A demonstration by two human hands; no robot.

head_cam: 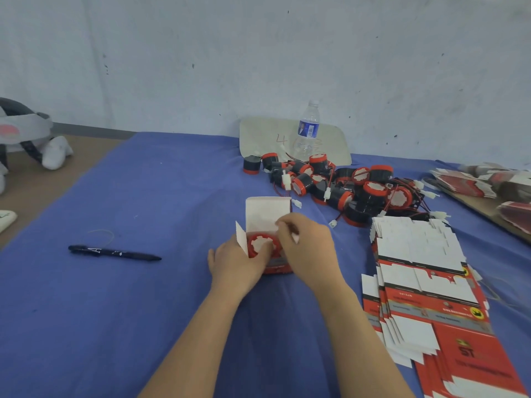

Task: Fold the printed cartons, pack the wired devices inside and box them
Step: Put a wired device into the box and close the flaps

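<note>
A red printed carton (pixel 267 214) stands on the blue cloth with its white lid flap up and a side flap open. Inside it sits a red and black wired device (pixel 260 244), its white-patterned face up. My left hand (pixel 235 262) grips the carton's left side, thumb on the device. My right hand (pixel 307 245) is at the carton's right side and pinches something white at its top edge; I cannot tell whether it is a flap or the device's plug. A heap of wired devices (pixel 344 185) lies behind. Flat cartons (pixel 425 294) are stacked to the right.
A black pen (pixel 115 252) lies to the left on the blue cloth (pixel 143 311). A water bottle (pixel 308 130) stands on a pale board at the back by the wall. More flat cartons (pixel 488 182) lie far right. A plush toy (pixel 26 139) sits far left.
</note>
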